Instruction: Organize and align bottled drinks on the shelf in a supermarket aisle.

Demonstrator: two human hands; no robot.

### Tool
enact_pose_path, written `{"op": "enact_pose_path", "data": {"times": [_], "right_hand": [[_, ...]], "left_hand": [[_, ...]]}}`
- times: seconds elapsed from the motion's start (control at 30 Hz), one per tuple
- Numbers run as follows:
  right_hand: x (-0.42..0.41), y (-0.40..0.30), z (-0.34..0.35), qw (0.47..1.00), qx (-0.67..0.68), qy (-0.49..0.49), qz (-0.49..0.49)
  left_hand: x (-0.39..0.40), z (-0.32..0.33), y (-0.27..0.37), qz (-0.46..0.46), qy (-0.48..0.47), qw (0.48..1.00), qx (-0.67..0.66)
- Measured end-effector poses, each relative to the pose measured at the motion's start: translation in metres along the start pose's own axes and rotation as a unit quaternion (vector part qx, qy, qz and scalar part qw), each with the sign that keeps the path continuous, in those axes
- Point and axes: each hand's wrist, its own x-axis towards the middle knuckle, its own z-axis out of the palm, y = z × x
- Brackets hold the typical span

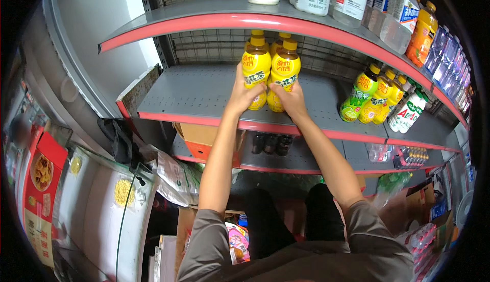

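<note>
Two yellow-labelled Vita tea bottles with yellow caps stand side by side on the grey metal shelf (191,86). Around the left tea bottle (255,61) my left hand (245,92) is wrapped, thumb across its front. My right hand (289,98) grips the right tea bottle (285,65) in the same way, its thumb pointing inward. Both bottles look upright and almost touch each other. Behind them, more yellow-capped bottles (284,35) show only in part. The fingers on the far sides of the bottles are hidden.
Further right stand a green-labelled bottle (358,96), yellow tea bottles (377,100) and white bottles (407,111). An upper shelf with a red edge (229,20) overhangs my hands and holds several drinks. Below are dark bottles (271,144) and a cardboard box (206,138). A glass-sided case (103,220) stands left.
</note>
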Motion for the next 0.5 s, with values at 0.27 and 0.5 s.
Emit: {"op": "enact_pose_path", "data": {"times": [0.27,0.5], "right_hand": [[-0.0017,-0.0062,-0.0012,1.000,-0.007,0.008,0.007],[-0.0023,-0.0029,0.0008,1.000,0.003,-0.004,0.000]], "left_hand": [[0.0042,-0.0031,-0.0010,-0.027,-0.018,0.999,-0.021],[0.0076,-0.0105,-0.0041,-0.041,-0.025,0.999,-0.013]]}}
